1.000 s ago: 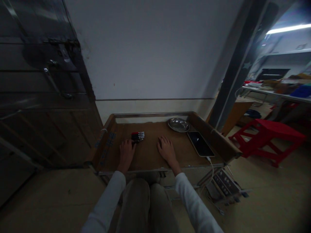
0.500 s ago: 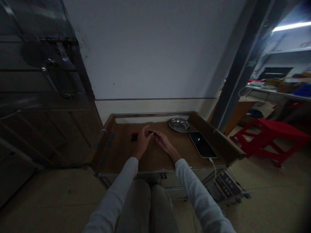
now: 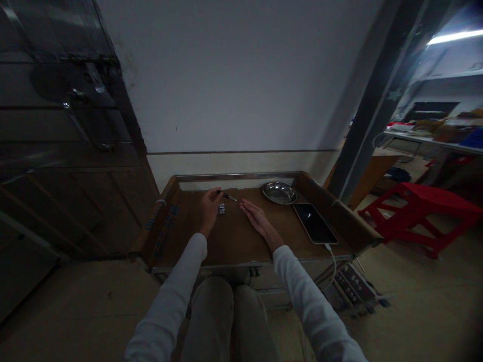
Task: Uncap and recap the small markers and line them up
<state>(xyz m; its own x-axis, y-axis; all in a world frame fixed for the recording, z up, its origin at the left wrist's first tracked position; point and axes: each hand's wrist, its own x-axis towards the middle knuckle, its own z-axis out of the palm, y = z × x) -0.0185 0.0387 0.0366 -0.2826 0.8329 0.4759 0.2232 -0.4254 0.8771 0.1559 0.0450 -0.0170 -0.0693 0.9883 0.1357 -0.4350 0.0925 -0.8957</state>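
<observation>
Pinched between the fingertips of my left hand is a slim black pen-like stick with a light, silvery end. That end points right, towards my right hand, and stays apart from it. My right hand hovers low over the brown tabletop, fingers stretched out and close together, with nothing visible in them. Beside my left hand, several small silvery pieces lie in a tight group on the tabletop; they are too small to name.
A round metal dish sits at the back right of the table. In front of it lies a phone with a white cable plugged in. Raised wooden sides edge the table. A red stool stands to the right.
My hands have moved apart; the left went leftwards with the stick. The silvery pieces now show, while the dark red-and-black item at the left is out of sight, where my left hand is.
</observation>
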